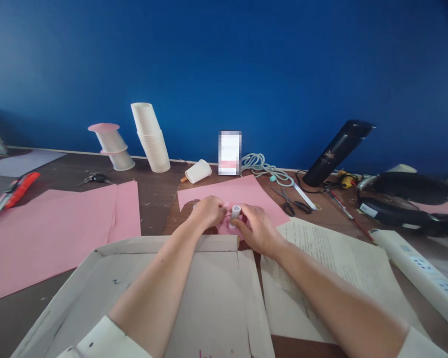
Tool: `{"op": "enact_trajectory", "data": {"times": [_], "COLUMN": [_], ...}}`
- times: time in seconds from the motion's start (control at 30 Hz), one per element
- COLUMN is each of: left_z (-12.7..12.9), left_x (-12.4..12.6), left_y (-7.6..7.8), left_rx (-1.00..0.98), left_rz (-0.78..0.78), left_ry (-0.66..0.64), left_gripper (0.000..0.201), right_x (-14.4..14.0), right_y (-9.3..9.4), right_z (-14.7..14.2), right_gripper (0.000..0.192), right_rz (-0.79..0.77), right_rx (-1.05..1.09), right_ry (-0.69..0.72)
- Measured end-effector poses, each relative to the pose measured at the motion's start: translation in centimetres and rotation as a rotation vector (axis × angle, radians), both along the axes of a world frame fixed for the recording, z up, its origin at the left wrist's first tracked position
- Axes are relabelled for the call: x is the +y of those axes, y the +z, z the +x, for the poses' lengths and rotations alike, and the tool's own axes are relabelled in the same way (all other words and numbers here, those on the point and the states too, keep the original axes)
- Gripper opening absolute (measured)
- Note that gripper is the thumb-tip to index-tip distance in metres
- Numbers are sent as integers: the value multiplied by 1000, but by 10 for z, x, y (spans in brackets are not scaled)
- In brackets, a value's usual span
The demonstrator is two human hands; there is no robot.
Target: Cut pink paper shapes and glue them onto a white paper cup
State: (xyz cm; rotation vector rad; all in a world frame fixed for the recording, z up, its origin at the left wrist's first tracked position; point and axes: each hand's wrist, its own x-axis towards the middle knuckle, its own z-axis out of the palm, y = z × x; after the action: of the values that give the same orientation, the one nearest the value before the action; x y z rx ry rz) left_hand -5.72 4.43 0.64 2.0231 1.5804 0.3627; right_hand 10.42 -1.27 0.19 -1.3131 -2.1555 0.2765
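Right hand (pixel 259 229) pinches the small white tube (pixel 235 213), upright, at its left fingertips. Left hand (pixel 208 211) closed on the pink sheet (pixel 242 195), just left of tube. Both sit past the cardboard tray (pixel 164 246) far edge.

Wall (pixel 224 59): deep blue, plain, spanning 9 to 3 o'clock.
Table (pixel 153 199): dark brown wood, meeting the wall at 12 o'clock.
Light: even, soft.
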Motion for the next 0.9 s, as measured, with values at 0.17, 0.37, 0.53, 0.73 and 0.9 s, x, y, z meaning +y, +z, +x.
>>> {"op": "enact_trajectory", "data": {"times": [0.17,0.37,0.53,0.73,0.9], "left_z": [0,1,2,2,1], "left_x": [1,0,-1,-3,-1], "left_y": [-1,3,7,6,3], "left_rx": [-2,-23,14,-12,11], "left_rz": [1,-47,-56,-46,28], "left_ry": [-7,3,44,25,-3], "left_gripper": [26,28,26,28,30], "right_x": [-3,4,8,8,9], "right_y": [1,-2,-5,-7,-8], "right_z": [0,10,13,3,3], "right_gripper": [8,17,21,19,17], "right_rz": [1,107,55,-51,-22], "right_rx": [17,216,298,237,109], "right_ry": [16,-206,-203,-84,-86]}}
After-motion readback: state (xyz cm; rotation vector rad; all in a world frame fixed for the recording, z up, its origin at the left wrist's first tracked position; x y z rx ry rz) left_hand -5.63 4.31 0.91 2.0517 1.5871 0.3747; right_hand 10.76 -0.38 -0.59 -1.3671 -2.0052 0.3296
